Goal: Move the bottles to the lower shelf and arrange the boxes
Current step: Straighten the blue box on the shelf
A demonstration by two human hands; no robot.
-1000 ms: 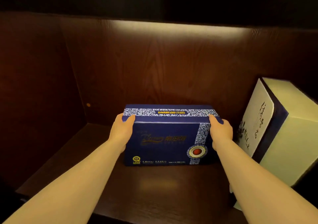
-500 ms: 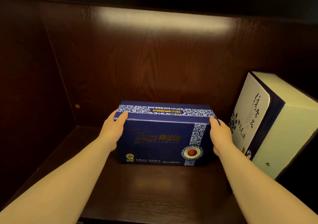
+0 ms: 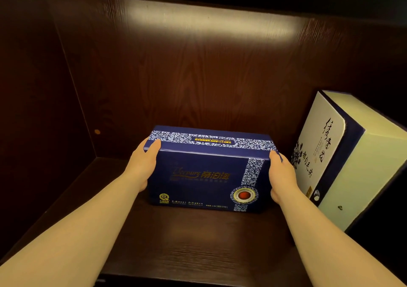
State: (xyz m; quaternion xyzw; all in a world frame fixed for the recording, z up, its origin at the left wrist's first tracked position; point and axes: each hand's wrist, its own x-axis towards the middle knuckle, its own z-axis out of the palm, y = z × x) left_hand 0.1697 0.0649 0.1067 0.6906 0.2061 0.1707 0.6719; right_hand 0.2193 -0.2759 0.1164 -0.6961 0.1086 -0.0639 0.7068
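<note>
Left thumb [image 3: 153, 145] hooked over the upper front edge of the blue box [image 3: 207, 176] at its left corner; the other left fingers are behind the box's left end and out of sight. Left hand [image 3: 141, 167] pressed flat against that end, gripping. Right thumb [image 3: 274, 155] lies on the upper right corner of the same box, remaining fingers hidden behind the right end; right hand [image 3: 283, 180] clamps that side. So the box is held between both palms, one at each short end. Box stands on its long edge, printed face toward the camera: gold lettering mid-face, a white-and-blue floral band running along the top and down the right side, a round red emblem near the lower right corner. Its bottom edge appears to meet the dark wooden shelf board [image 3: 198, 242], roughly mid-width and set back toward the back panel [image 3: 198, 66]; actual contact with the board cannot be confirmed from this angle. Just beside the right hand, a larger pale box [image 3: 361, 161] with navy edging and black calligraphy on its white face leans tilted at the right of the shelf; whether the hand touches it cannot be told. Left side wall [image 3: 44, 110] carries a small round fitting [image 3: 97, 131]. Both forearms enter bare from the lower corners of the view.
</note>
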